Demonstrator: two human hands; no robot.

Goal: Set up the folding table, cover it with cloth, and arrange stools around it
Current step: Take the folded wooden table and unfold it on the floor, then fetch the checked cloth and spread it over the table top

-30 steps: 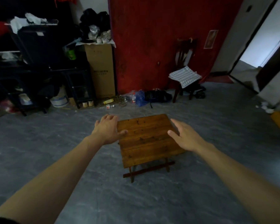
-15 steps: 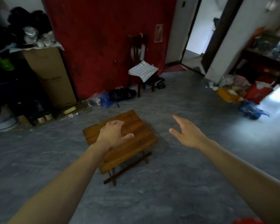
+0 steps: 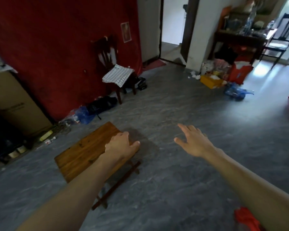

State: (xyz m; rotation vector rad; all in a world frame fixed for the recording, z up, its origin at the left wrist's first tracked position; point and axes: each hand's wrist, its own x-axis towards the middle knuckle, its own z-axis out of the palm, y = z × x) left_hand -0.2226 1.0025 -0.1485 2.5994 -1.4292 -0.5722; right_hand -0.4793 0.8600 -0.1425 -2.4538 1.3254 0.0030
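The small wooden folding table (image 3: 83,152) stands unfolded on the grey floor at the lower left, its crossed legs showing underneath. My left hand (image 3: 122,145) rests on the table top at its right corner, thumb out past the edge; the corner is hidden under it. Right of the table, my right hand (image 3: 193,142) hovers over bare floor with fingers spread, holding nothing. A white checked cloth (image 3: 118,75) lies draped on the seat of a dark wooden chair (image 3: 107,50) against the red wall.
A tall cardboard box (image 3: 15,104) stands at the left, with bags (image 3: 97,105) and litter along the red wall. A doorway (image 3: 172,30) opens at the back. Boxes and bags (image 3: 212,80) crowd the right pillar. Red fabric (image 3: 245,217) shows at the bottom right.
My view has swung to the right. My right hand has come off the table and now hangs over the floor. My left hand has slid across the top to its right corner.
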